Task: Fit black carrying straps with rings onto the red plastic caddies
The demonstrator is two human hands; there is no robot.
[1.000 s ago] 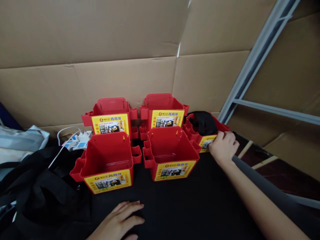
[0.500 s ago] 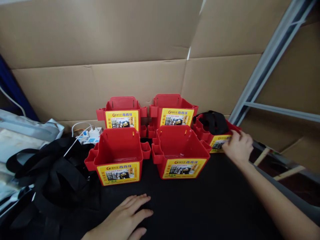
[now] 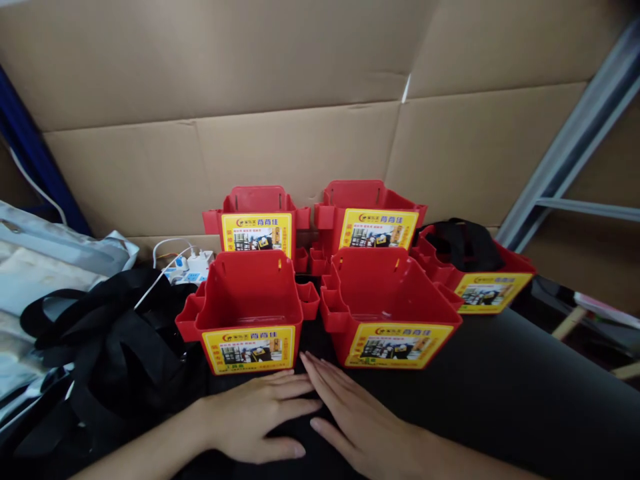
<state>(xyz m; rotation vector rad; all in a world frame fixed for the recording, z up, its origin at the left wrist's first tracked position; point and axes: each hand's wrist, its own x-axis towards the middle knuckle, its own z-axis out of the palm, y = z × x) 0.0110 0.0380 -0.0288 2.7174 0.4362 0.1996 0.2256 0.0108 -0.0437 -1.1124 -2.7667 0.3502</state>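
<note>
My left hand (image 3: 265, 413) is open above the black tabletop, just in front of the front left red tool box (image 3: 250, 293), which bears a yellow label. Touching or nearly touching its fingertips is my right hand (image 3: 355, 417), also open with fingers stretched out, in front of the front right red tool box (image 3: 390, 287). Neither hand holds anything. Behind stand two more labelled boxes, the back left tool box (image 3: 257, 200) and the back right tool box (image 3: 370, 197). At the right, another red tool box (image 3: 493, 290) has a black strap (image 3: 467, 243) lying in it.
A heap of black straps (image 3: 115, 353) lies at the left. Behind it sits a white power strip (image 3: 193, 267) with plugs and cables. Cardboard (image 3: 300, 147) lines the back, and a grey metal frame (image 3: 570, 140) slants at the right. Plastic-wrapped material (image 3: 55, 253) is far left.
My right hand has let go of the box with the strap and come to the middle beside my left hand. My left hand has moved slightly forward. The view has shifted.
</note>
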